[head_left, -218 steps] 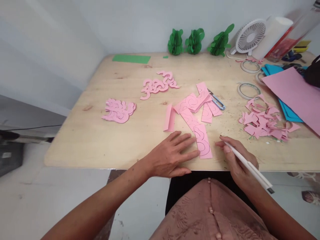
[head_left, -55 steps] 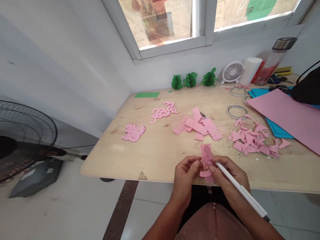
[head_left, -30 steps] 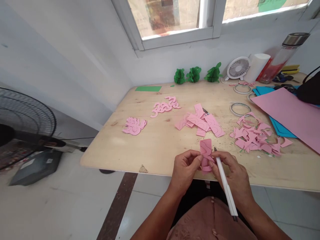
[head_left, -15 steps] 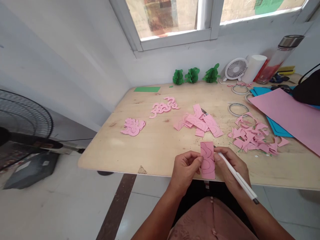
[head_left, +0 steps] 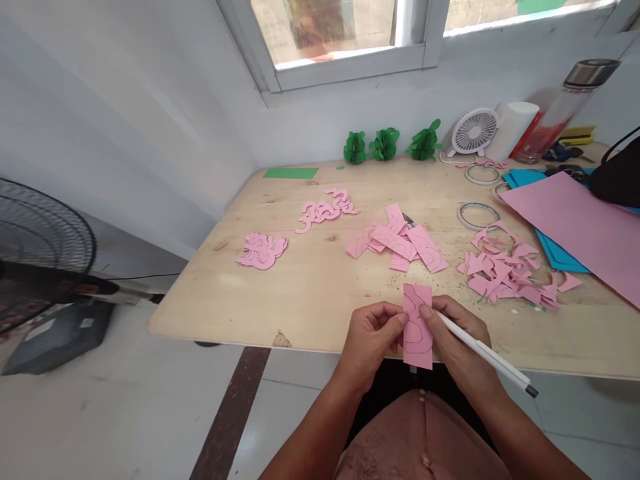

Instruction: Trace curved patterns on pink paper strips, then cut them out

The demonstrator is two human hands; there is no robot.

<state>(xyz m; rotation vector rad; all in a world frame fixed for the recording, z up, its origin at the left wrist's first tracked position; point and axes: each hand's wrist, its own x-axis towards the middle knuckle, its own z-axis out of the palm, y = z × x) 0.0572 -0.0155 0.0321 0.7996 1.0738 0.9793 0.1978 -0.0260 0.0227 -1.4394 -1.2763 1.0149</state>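
My left hand (head_left: 371, 333) pinches the left edge of a pink paper strip (head_left: 418, 337) marked with curved pen lines. On its right edge lies the thumb of my right hand (head_left: 457, 337), which also holds a white pen (head_left: 487, 353) pointing down to the right. The strip is upright at the table's front edge. Beyond it is a pile of marked pink strips (head_left: 400, 241), with a dark tool partly hidden under them. Cut curved pink pieces (head_left: 325, 210) and a stack of scalloped pink pieces (head_left: 263, 251) lie to the left.
Pink scraps (head_left: 505, 270), tape rings (head_left: 479, 215) and a large pink sheet (head_left: 580, 233) over blue sheets lie at the right. Green paper figures (head_left: 385, 145), a small fan (head_left: 475, 132) and a bottle (head_left: 570, 110) line the wall. A floor fan (head_left: 40, 257) stands left of the table (head_left: 215, 313).
My right thumb has moved onto the strip's face, and my right fingers have shifted behind its edge. The pen's dark end has swung outward to the right. The view has shifted slightly.
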